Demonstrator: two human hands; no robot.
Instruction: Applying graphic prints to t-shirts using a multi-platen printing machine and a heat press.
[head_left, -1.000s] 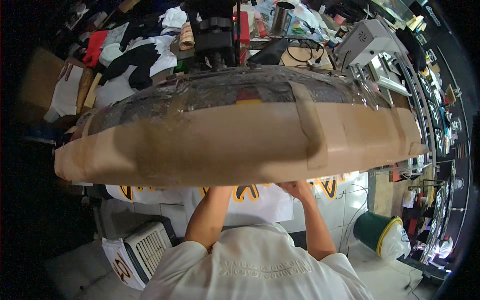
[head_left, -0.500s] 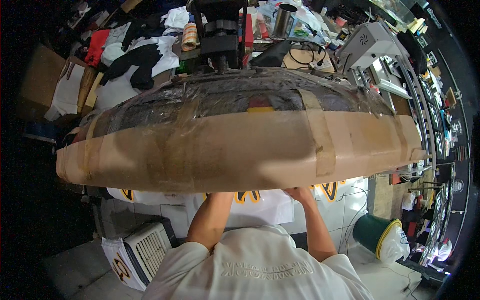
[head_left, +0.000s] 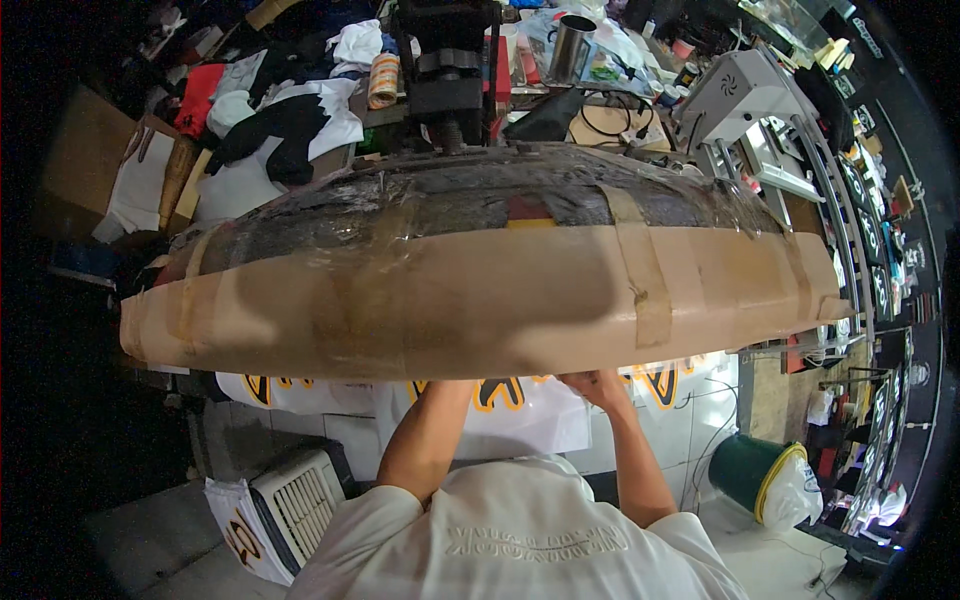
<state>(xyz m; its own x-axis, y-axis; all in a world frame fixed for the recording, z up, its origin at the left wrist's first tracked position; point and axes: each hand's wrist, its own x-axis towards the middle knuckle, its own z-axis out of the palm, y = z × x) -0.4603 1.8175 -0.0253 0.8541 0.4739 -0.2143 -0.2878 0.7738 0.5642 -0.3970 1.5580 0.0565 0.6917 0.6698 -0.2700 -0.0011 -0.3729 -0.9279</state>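
A broad slab (head_left: 480, 310), covered in tan material and taped clear film, spans the view and hides what is under it. Beneath its near edge lies a white sheet (head_left: 535, 428) with black, orange-edged lettering. My left forearm (head_left: 432, 435) reaches under the slab, and the hand there is hidden. Just below the edge shows part of my right hand (head_left: 600, 386), beside the right side of that sheet. Its fingertips pass out of sight, so its grip is unclear. More printed white sheets lie to the left (head_left: 300, 395) and right (head_left: 690, 378).
A black post (head_left: 445, 90) rises behind the slab. Clothes (head_left: 285, 120) lie heaped at the back left, near a cardboard box (head_left: 90, 150). A white machine (head_left: 735, 95) stands at back right. A green bucket (head_left: 738, 468) and a pale slatted appliance (head_left: 300, 500) flank me.
The view has shifted slightly. My right hand has moved a little left and further under the slab's edge; my left forearm has turned slightly rightward.
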